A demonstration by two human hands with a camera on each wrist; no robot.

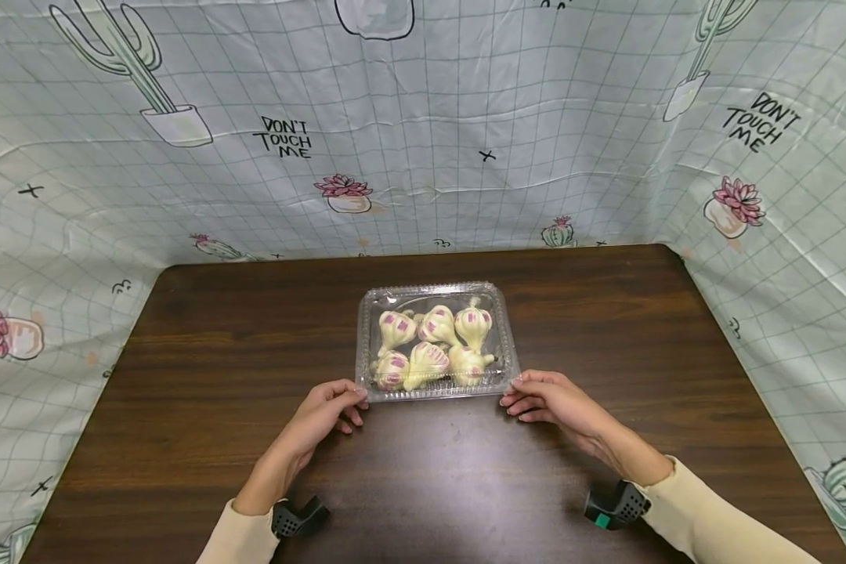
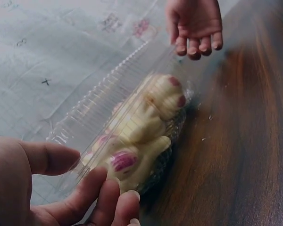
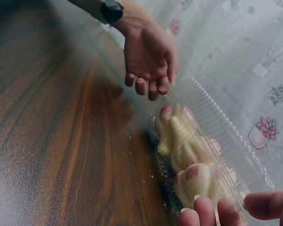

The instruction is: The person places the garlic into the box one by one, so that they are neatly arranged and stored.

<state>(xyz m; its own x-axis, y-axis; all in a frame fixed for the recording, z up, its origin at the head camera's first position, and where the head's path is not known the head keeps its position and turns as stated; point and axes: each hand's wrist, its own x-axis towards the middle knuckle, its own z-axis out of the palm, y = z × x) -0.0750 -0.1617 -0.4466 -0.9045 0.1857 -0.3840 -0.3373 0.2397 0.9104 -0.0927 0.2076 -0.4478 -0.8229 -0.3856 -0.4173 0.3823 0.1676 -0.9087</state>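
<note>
A clear plastic clamshell box (image 1: 430, 395) lies on the table in the middle of the head view. Inside it are several pale garlic bulbs (image 1: 428, 362) with purple patches, in two rows. My left hand (image 1: 322, 413) pinches the box's near left corner between thumb and index finger. At the near right corner, my right hand (image 1: 551, 401) pinches the rim in the same way. In the left wrist view the thumb lies over the clear rim and the fingers are below it. The lid covers the garlic; whether its edge is fastened I cannot tell.
A dark brown wooden table (image 1: 218, 352) carries the box. Pale grid-patterned cloth (image 1: 423, 204) with cactus drawings hangs behind the table and along both sides. Each wrist wears a black device, one of them (image 1: 616, 505) with a green patch.
</note>
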